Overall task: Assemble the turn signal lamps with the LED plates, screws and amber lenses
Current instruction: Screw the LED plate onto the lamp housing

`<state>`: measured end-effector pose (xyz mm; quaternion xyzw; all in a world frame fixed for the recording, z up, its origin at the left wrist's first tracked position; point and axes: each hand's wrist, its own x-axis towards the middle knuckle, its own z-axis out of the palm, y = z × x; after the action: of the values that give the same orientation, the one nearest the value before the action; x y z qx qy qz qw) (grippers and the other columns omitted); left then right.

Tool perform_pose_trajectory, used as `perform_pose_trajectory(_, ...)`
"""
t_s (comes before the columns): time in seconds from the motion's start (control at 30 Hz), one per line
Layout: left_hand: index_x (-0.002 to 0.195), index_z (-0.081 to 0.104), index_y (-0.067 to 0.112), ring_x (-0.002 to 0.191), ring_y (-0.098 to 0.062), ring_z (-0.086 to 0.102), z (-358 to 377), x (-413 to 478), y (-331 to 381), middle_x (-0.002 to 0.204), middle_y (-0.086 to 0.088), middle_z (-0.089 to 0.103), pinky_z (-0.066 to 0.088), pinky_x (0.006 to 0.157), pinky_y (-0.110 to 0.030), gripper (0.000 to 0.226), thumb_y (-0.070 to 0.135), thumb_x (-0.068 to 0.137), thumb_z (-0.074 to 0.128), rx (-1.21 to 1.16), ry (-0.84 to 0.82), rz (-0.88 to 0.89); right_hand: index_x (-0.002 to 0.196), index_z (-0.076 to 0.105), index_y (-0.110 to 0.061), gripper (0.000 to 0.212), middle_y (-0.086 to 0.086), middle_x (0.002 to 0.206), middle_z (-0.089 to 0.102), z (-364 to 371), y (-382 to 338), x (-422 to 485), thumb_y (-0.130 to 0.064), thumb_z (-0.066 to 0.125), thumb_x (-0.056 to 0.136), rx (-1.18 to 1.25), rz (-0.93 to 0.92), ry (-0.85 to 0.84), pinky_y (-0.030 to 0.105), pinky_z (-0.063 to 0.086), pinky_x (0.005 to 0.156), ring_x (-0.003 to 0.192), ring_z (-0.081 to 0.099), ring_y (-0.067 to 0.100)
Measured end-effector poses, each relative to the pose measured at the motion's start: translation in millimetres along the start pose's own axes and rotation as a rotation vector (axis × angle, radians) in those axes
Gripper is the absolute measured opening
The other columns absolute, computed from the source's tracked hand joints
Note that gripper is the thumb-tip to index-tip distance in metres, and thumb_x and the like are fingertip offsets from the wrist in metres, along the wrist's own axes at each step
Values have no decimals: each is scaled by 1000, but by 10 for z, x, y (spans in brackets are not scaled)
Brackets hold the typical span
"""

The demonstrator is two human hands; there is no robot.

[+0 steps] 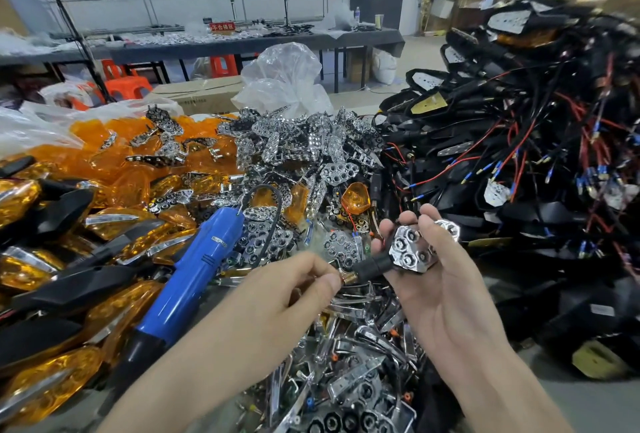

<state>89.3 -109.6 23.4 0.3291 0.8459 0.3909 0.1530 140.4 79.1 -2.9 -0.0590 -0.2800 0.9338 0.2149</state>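
My right hand (438, 270) holds a turn signal lamp with a chrome LED plate (412, 249) lying in its housing, fingers curled round it. The lamp's black stem (372, 268) sticks out to the left. My left hand (304, 282) pinches the small brass end (347, 278) of that stem between thumb and fingertips. Loose amber lenses (131, 155) are heaped at the left. A pile of chrome LED plates (304, 145) fills the middle.
A blue electric screwdriver (194, 273) lies on the parts left of my hands, its cable looping up. Black housings with red and black wires (519, 155) are stacked high at the right. Finished amber lamps (52, 259) lie at the far left. Chrome trims (363, 346) lie below my hands.
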Motion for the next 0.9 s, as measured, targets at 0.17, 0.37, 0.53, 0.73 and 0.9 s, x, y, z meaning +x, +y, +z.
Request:
perform_pose_trajectory(0.17, 97, 60, 47, 78, -16, 67, 40, 18, 9, 88, 6, 69, 56, 75, -48, 23, 64, 87, 48, 8, -34, -5, 94, 69, -20, 14, 6, 90, 72, 10, 34, 7, -14, 70, 82, 51, 30, 13, 34, 59, 63, 84, 74, 26)
perform_pose_trajectory(0.37, 96, 59, 51, 70, -5, 66, 70, 31, -27, 89, 15, 70, 59, 72, -41, 7, 54, 90, 56, -31, -100, -51, 91, 68, -21, 12, 4, 85, 66, -13, -27, 3, -10, 67, 85, 98, 19, 10, 35, 56, 61, 76, 69, 24)
perform_pose_trajectory(0.53, 97, 60, 50, 88, -14, 70, 87, 29, -41, 93, 13, 71, 57, 88, -45, 20, 62, 83, 52, -15, -50, -39, 90, 67, -19, 13, 5, 87, 65, -10, -74, -3, -32, 66, 92, 163, 45, 36, 36, 56, 63, 78, 69, 26)
perform_pose_trajectory(0.73, 98, 60, 48, 87, -16, 71, 100, 47, -68, 95, 14, 71, 58, 87, -47, 20, 60, 84, 55, -12, -35, -38, 85, 69, -19, 35, 5, 86, 64, -7, -87, -5, -47, 53, 98, 198, 64, 45, 36, 55, 63, 75, 67, 27)
perform_pose_trajectory(0.9, 101, 60, 45, 87, -18, 71, 110, 56, -64, 98, 12, 70, 58, 87, -48, 18, 56, 87, 56, -11, -36, -43, 85, 68, -19, 32, 5, 86, 63, 1, -90, -16, -45, 54, 99, 179, 63, 35, 37, 54, 64, 76, 67, 27)
